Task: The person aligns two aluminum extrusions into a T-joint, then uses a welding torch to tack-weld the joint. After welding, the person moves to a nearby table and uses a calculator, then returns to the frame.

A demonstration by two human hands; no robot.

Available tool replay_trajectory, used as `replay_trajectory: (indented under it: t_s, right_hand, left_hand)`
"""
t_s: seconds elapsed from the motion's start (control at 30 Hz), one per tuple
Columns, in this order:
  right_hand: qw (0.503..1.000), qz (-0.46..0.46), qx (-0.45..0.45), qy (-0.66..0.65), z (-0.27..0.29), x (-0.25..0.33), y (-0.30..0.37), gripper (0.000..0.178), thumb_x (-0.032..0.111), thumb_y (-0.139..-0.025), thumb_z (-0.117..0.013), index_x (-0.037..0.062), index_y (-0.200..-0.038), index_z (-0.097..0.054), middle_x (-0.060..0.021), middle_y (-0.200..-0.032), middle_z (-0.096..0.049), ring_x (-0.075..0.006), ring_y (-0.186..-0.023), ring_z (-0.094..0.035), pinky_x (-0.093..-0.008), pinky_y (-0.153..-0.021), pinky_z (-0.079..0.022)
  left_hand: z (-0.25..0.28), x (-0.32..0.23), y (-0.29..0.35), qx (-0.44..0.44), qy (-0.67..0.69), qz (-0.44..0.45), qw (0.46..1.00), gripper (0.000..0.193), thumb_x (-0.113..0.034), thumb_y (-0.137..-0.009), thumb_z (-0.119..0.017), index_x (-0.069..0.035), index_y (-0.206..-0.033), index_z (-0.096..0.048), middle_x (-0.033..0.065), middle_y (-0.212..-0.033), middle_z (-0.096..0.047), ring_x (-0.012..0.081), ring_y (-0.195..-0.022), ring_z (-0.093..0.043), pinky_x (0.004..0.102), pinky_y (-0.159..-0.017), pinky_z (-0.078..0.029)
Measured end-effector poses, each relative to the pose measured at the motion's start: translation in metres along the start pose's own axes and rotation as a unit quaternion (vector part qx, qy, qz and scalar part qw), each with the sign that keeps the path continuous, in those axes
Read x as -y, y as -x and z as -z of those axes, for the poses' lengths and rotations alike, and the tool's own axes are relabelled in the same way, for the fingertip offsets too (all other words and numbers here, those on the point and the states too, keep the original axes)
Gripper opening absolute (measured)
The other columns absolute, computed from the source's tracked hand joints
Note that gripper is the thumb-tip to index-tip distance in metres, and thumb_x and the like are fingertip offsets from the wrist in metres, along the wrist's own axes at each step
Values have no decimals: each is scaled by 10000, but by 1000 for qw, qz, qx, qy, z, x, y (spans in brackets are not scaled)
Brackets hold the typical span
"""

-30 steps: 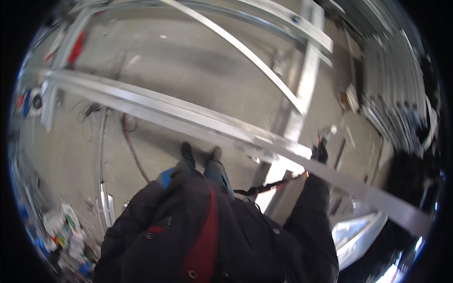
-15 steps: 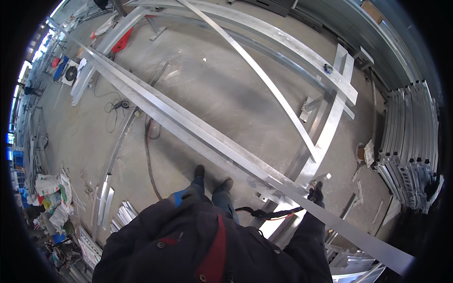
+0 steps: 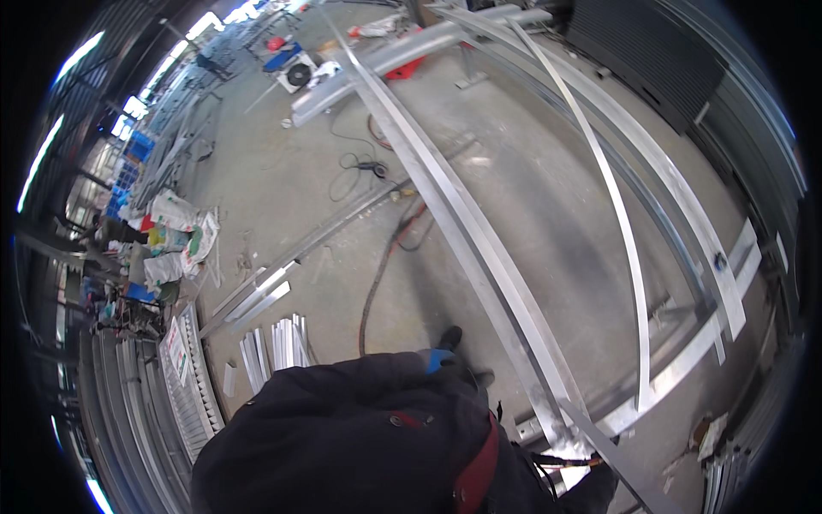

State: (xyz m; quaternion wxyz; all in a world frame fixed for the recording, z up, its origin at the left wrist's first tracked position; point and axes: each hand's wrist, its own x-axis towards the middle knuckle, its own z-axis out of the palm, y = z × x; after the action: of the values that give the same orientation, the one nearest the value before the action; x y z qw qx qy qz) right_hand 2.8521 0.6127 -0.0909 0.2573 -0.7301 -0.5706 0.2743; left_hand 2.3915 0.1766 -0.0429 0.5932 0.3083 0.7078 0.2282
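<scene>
Long silver metal beam: laid over flat, pale metal crosspiece, likely for support.
Left hand, right hand: largely hidden; grips unclear.

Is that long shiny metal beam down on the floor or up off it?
Up off it: the long metal beam crosses over the near crossbeam and the far crossbeam.

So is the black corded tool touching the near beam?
Apart: the head view shows bare floor between the black corded tool and the left edge of the near beam.
</scene>
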Motion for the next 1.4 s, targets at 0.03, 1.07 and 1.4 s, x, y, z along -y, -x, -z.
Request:
replay_trajectory:
  t_s: [0.03, 1.07, 1.4]
  right_hand:
    - [1000, -3, 1, 6, -2, 5, 8, 509, 419, -1004, -745, -2, -1284, -690, -101, -1040, -743, -147, -740, -651, -299, -573, -518]
    - [940, 121, 319, -25, -172, 201, 326, 506, 425, -1020, -723, 17, -1316, -683, -102, -1109, -737, -180, -870, -664, -351, -646, -528]
    - [854, 98, 508, 58, -269, 280, 490, 505, 426, -1026, -716, 23, -1327, -680, -102, -1132, -735, -191, -912, -669, -368, -669, -532]
  left_hand:
    - [5, -14, 7, -22, -12, 30, 999, 423, -428, -1014, -687, -113, -1296, -700, 196, -1279, -735, 364, -1217, -700, 458, -1040, -526]
    - [89, 32, 95, -123, 126, -193, 965, 721, -70, -930, -666, -126, -1629, -499, 121, -1445, -681, 242, -1285, -664, 396, -1061, -556]
    - [231, 102, 211, -219, 74, -129, 964, 554, -590, -1041, -599, -81, -1148, -789, 166, -1053, -773, 311, -936, -737, 432, -882, -582]
